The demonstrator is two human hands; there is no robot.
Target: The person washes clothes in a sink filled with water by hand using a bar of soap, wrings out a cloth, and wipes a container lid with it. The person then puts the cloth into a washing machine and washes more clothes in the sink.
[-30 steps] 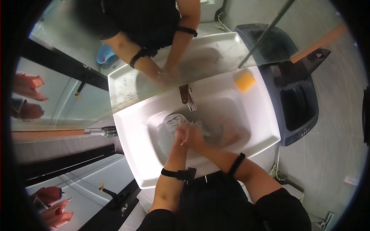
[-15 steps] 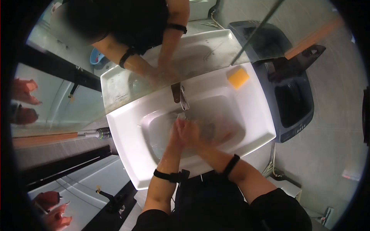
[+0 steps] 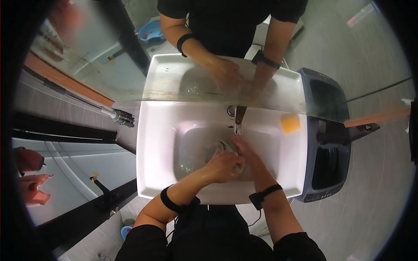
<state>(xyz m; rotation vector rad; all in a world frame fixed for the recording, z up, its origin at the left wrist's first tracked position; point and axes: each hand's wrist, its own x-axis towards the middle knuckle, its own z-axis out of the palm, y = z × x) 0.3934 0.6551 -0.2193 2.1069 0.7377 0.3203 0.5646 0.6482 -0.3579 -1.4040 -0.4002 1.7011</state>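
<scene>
My left hand (image 3: 224, 167) is closed around a wet, pale grey cloth (image 3: 224, 146) over the basin of the white sink (image 3: 156, 152). Part of the cloth shows above the knuckles; the rest is hidden in the fist. Just to its right, my right hand (image 3: 244, 150) has its fingers stretched out toward the tap (image 3: 238, 126), with the palm side turned to the left hand. Nothing shows in the right hand's grasp. Water lies in the basin. A yellow sponge (image 3: 290, 124) rests on the sink's right rim, apart from both hands.
Behind the sink, a mirror (image 3: 200, 93) reflects my arms and the basin. A dark grey bucket (image 3: 326, 174) stands against the sink's right side. On the left are a mop head (image 3: 123, 118) and a black-framed glass panel (image 3: 82, 163).
The view has turned, so the sink now sits straighter. My hands were pressed together under the tap; now they are apart, with the left fist on the cloth and the right fingers extended.
</scene>
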